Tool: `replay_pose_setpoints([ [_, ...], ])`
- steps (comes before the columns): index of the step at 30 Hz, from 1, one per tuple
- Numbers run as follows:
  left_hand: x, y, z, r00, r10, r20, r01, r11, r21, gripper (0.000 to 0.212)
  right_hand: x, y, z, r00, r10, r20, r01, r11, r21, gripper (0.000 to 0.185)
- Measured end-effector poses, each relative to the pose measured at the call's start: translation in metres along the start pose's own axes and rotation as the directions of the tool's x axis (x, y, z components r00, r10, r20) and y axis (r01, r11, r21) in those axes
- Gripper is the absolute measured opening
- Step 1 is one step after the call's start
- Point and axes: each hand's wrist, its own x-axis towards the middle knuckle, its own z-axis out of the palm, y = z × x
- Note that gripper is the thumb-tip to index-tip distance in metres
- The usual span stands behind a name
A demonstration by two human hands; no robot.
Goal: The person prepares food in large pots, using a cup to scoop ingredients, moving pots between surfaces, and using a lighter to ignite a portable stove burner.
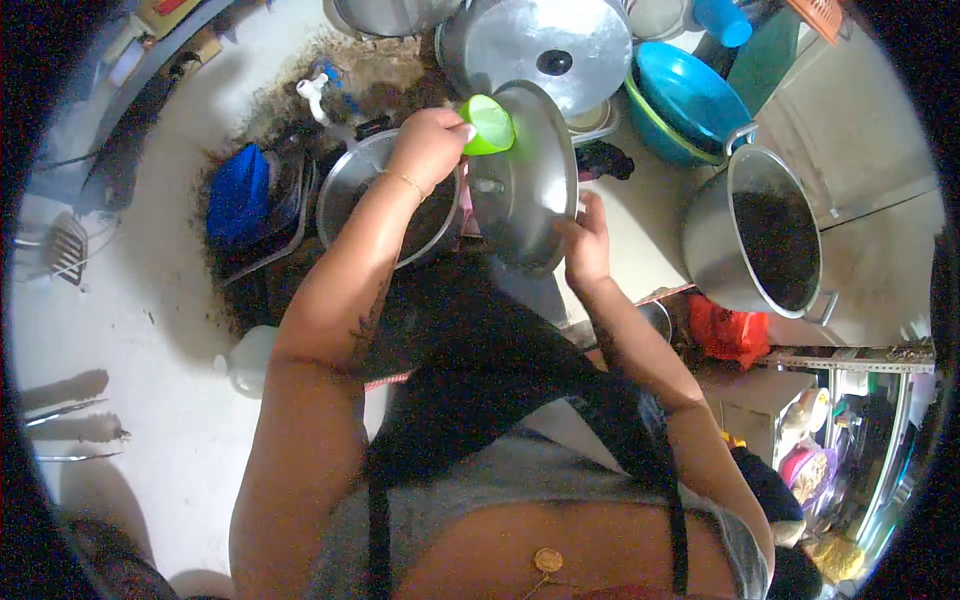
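My left hand (433, 142) holds a small bright green plastic cup (489, 126), tipped towards the inner or outer face of a round metal pot lid (529, 180); which face cannot be told. My right hand (587, 244) grips that lid by its right rim, so it stands nearly on edge. Below my left hand and forearm lies a large round metal pot (330, 217), its opening partly hidden by my arm. A white tap (311, 94) sticks out of the stained wall just behind this pot.
A big lidded pot (525, 37) stands at the back. Blue and green basins (694, 97) are stacked to its right, near a deep aluminium pot (709, 232). A red plastic bag (724, 330) lies below that. Left are a blue object (240, 195) and a whitish jug (255, 364).
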Motion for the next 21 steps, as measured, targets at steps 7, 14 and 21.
replay_pose_setpoints([
  [7,0.027,0.014,0.015,1.000,0.002,0.001,-0.002,0.991,0.133,0.021,0.169,-0.024,-0.016,0.963,0.169,0.209,-0.098,0.945,-0.312,0.040],
  [14,0.045,0.003,-0.002,0.996,0.008,-0.090,0.015,0.968,0.251,0.026,0.100,-0.064,0.030,0.997,-0.079,0.012,0.064,0.697,-0.715,0.035],
  [21,0.060,-0.011,-0.012,0.990,0.031,-0.139,0.012,0.954,0.298,0.027,0.035,-0.028,0.011,0.952,-0.292,-0.088,0.230,0.878,-0.420,0.031],
])
